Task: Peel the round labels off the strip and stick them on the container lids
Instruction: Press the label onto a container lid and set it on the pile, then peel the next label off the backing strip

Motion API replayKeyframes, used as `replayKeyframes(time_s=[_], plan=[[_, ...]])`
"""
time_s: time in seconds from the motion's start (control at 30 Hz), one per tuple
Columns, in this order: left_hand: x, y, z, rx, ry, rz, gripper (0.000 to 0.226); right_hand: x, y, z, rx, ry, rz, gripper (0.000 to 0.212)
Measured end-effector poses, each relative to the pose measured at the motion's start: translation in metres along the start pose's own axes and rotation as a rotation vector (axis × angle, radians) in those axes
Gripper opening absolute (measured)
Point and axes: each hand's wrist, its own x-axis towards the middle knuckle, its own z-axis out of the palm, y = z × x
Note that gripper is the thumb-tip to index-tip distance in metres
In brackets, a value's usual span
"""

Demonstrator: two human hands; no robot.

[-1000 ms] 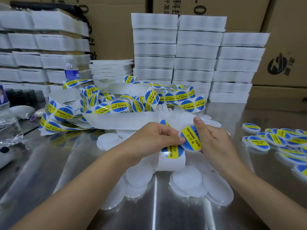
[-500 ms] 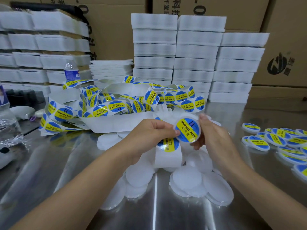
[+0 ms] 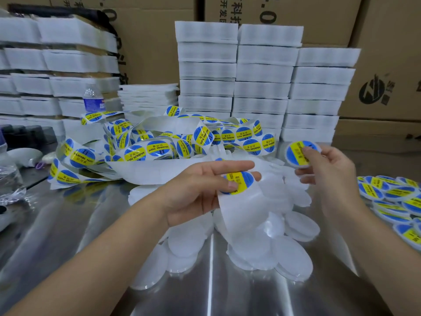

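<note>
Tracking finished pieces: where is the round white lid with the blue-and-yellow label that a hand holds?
Head view, right of centre: the right hand pinches the labelled lid, raised up-left of the pile of blue-and-yellow labelled lids.

A shiny metal worktop [image 3: 68,236] fills the foreground, its surface streaked with pale bands of reflected light. Along its far side stand stacks of white foam trays: three tall columns [image 3: 262,87] in the middle, a lower pile [image 3: 148,96] just beside them and a long bank [image 3: 57,58] to the left, with a clear water bottle [image 3: 93,100] bearing a blue label upright in front of that bank. Behind everything rises a wall of brown cardboard cartons [image 3: 387,65] printed with dark characters and a round logo, and some dark tubs [image 3: 25,135] sit at the far left edge.
</note>
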Motion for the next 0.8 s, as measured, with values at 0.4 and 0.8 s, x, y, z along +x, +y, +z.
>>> replayKeyframes(time_s=[0.4, 0.8], plan=[[0.005, 0.001, -0.013, 0.269, 0.14, -0.007, 0.063, 0.038, 0.03, -0.035, -0.799, 0.13, -0.006, 0.027], [0.014, -0.016, -0.013, 0.689, 0.326, 0.031, 0.055, 0.045, 0.049, -0.057, -1.375, 0.116, 0.171, 0.037]])
